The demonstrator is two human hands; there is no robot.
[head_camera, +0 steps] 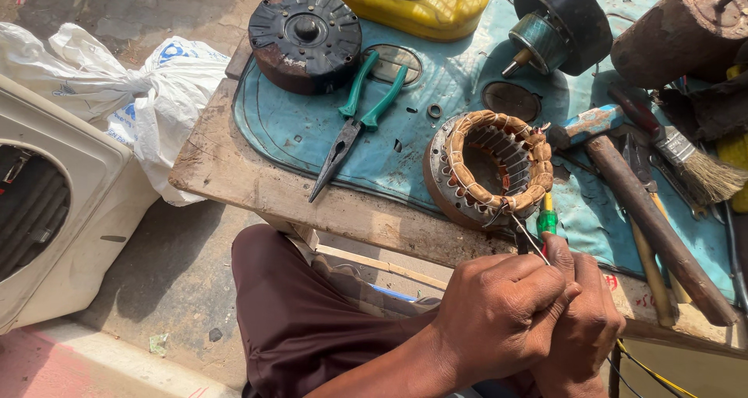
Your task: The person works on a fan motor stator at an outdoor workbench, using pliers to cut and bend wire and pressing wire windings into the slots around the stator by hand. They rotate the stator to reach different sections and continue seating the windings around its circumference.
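A worn wooden bench (234, 176) is standing on a paved floor (179, 281), carrying a blue mat (296, 125). The stator (488, 168) is lying on the mat near the bench's front edge. The left hand (499, 312) and right hand (580, 320) are pinching closed on a thin wire (523, 230) running from the stator. Green pliers (354, 121) and a hammer (639, 199) are lying alongside. A white sack (148, 94) is sitting on the floor.

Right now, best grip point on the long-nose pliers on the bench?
Probably the green handles of the long-nose pliers, taken from above: they lie flat on the blue mat, splayed open, with bare mat around them. The thin jaws taper to a point over the wooden bench edge, which likely gives a poor hold.
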